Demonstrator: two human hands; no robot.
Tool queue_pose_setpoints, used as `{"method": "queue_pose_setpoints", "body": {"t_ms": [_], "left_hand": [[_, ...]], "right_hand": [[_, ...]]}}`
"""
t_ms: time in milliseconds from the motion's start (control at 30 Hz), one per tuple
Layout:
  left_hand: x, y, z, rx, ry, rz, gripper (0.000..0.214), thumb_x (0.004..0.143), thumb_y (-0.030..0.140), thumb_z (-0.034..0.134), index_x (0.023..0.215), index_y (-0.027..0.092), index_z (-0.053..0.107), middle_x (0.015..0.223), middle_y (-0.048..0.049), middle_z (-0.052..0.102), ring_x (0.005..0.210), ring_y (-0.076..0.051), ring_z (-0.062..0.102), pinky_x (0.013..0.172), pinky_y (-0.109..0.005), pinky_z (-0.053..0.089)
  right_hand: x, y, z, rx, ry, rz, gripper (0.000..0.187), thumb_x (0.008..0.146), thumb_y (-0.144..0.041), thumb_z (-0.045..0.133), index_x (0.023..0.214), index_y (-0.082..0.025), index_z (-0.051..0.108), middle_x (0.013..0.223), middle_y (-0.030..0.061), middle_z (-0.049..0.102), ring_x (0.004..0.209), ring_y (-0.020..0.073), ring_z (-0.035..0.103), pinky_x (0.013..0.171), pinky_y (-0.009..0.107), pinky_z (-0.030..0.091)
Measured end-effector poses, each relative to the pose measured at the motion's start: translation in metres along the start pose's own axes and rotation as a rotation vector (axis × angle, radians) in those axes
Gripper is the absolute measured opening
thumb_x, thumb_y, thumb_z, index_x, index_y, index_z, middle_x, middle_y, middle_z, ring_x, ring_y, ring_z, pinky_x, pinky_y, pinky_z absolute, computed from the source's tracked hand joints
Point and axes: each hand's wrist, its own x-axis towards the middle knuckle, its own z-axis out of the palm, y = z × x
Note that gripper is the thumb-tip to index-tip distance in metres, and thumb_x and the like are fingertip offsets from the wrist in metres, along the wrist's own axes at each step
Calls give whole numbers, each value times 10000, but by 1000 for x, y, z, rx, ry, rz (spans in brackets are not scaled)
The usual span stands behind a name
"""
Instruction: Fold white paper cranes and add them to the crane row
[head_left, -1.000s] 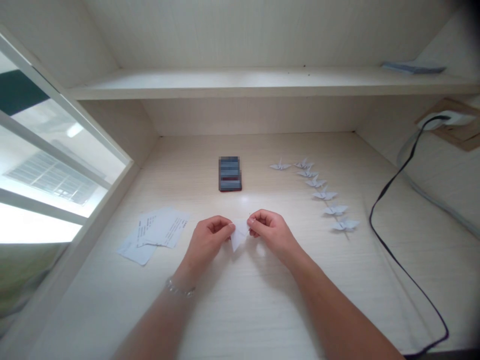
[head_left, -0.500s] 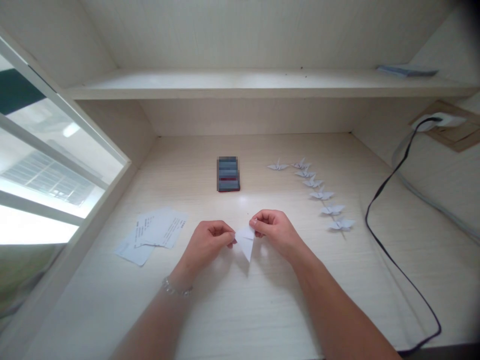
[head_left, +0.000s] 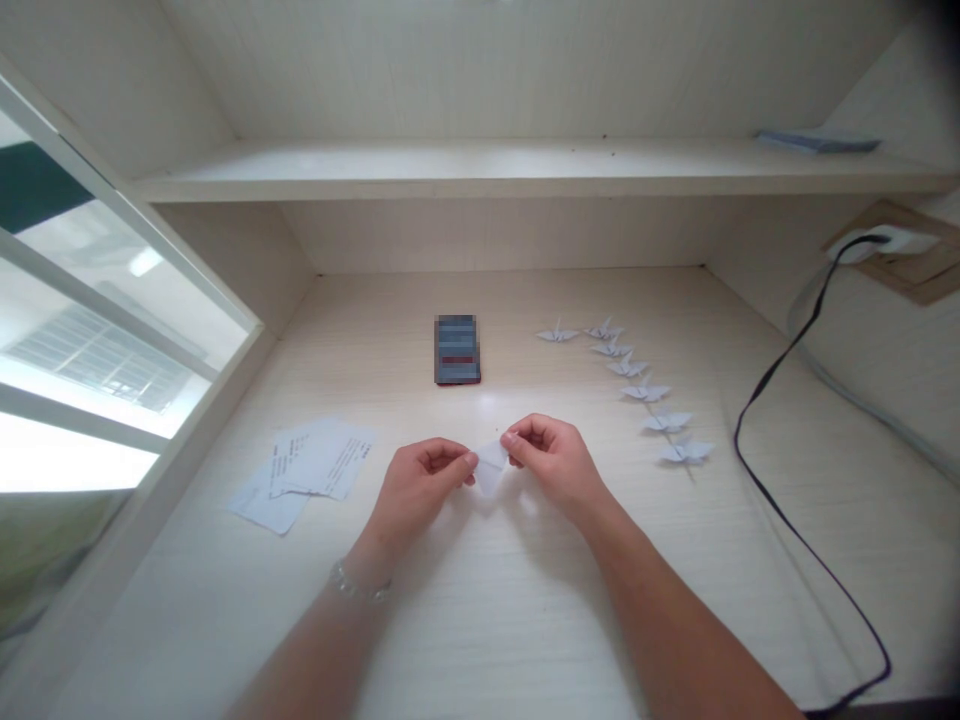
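Observation:
Between my hands is a small piece of folded white paper (head_left: 490, 474), its point facing me, just over the pale desk. My left hand (head_left: 429, 480) pinches its left edge between thumb and fingers; a clear bead bracelet circles that wrist. At the paper's upper right, my right hand (head_left: 551, 455) grips it with thumb and forefinger. Several folded paper cranes (head_left: 645, 392) stand in a curved row to the right. On the left, a few loose paper sheets (head_left: 322, 460) with printed lines overlap one another.
A dark phone-like block with a blurred face (head_left: 457, 350) lies beyond my hands. Along the right side a black cable (head_left: 780, 530) runs from a wall socket (head_left: 900, 245). A shelf (head_left: 480, 187) spans the back, and a window (head_left: 112, 330) is at the left.
The folded paper's point has swung up and looks shorter. My hands have shifted slightly upward, still pinching its two sides.

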Motion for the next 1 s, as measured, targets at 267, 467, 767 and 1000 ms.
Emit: {"method": "queue_pose_setpoints", "body": {"t_ms": [267,467,767,1000], "left_hand": [[5,-9,2,-153,118,11,174,738,310,601,750,139,632,677,-13,599,609,-107,510,576,-212,408],[5,-8,3,-93,176,11,200,773,349,540,734,158,582,610,29,510,546,-89,421,494,-192,325],[-2,-2,1,205,136,127,202,794,335,500,702,166,561,629,17,541,583,-116,477,533,-213,358],[-1,-4,2,212,75,83,207,777,329,511,676,160,572,586,29,521,541,-104,452,497,-204,341]], "right_hand": [[-3,-2,4,-99,-36,6,114,747,-261,589,743,-153,627,646,16,611,600,129,542,562,246,420],[-4,-1,6,-47,-156,88,154,760,-265,557,753,-140,648,668,39,634,584,124,544,572,251,429],[-6,-5,5,-98,-246,136,124,726,-235,553,720,-151,644,634,25,613,593,133,542,549,239,407],[-8,-3,11,-241,-226,91,95,661,-145,510,614,-165,590,550,-24,539,521,101,451,480,215,321]]}}
